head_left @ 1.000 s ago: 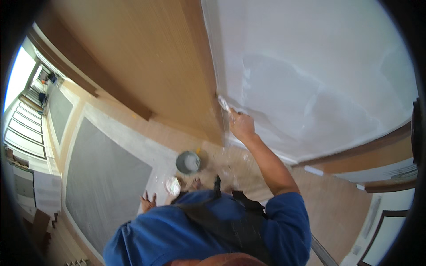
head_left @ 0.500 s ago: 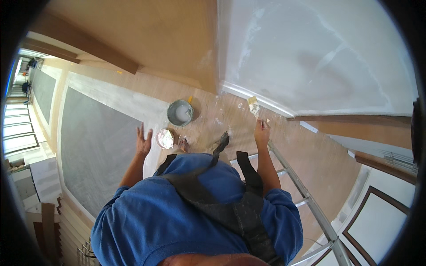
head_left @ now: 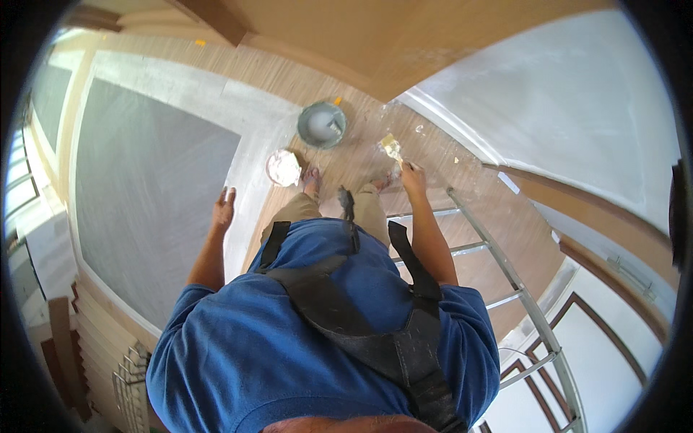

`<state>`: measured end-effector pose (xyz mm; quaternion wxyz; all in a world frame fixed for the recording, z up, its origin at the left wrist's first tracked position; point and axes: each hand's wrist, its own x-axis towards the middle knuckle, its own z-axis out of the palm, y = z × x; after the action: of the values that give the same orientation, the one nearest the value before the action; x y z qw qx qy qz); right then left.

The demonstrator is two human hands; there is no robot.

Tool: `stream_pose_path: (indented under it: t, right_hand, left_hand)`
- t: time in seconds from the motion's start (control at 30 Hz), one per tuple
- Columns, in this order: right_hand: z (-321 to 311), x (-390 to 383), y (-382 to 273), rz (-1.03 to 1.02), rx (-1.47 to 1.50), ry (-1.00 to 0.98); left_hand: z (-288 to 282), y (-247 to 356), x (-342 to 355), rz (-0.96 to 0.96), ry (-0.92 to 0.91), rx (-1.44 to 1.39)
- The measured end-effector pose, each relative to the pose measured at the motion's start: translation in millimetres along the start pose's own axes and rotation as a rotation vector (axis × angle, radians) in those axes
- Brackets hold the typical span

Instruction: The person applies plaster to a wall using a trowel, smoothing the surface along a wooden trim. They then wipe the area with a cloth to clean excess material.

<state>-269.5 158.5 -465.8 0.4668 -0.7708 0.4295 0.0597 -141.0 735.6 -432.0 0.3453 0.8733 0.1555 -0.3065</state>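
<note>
My right hand [head_left: 413,179] is closed around the handle of a paintbrush [head_left: 391,147], its wide pale bristles pointing away from me above the wooden floor. White material coats part of the brush. My left hand [head_left: 224,208] hangs empty at my left side, fingers stretched out. A grey bucket [head_left: 302,132] in front of me contains a cloudy whitish liquid, with a tool partly in it. Closer to my feet stands a small round tub [head_left: 268,170] heaped with white paste. Neither hand touches these containers.
An aluminium ladder [head_left: 505,265] lies or leans on my right; which, I cannot tell. Ahead right is a white wall panel [head_left: 556,94] beside a brown board surface [head_left: 346,43]. A large grey panel [head_left: 144,180] spreads to my left. White splatters mark the wooden floor [head_left: 433,155].
My view has tilted, so feet and trousers show more. The left hand has lowered and its fingers have drawn closer together. The brush has moved away from the white wall's base, toward my feet.
</note>
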Motion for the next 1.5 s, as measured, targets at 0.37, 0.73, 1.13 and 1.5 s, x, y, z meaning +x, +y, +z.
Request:
stream_pose_path:
  t: [0.37,0.73,1.13,1.5]
  right_hand:
    - [236.0,39.2,-13.6,-0.140,-0.450,-0.211]
    - [386.8,158.4,66.1,-0.062,-0.439,-0.348]
    - [403.9,229.2,176.5,0.018,-0.280,-0.009]
    - [389.9,280.7,118.9,0.358,0.405,0.125]
  left_hand:
    - [-2.7,-174.9,-104.1,-0.412,-0.066,-0.203]
    - [66.8,-145.1,-183.4,-0.762,-0.168,-0.344]
    - [114.8,-149.2,-15.4,-0.441,-0.046,-0.244]
    - [269.1,-289.1,356.7,-0.220,-0.104,0.094]
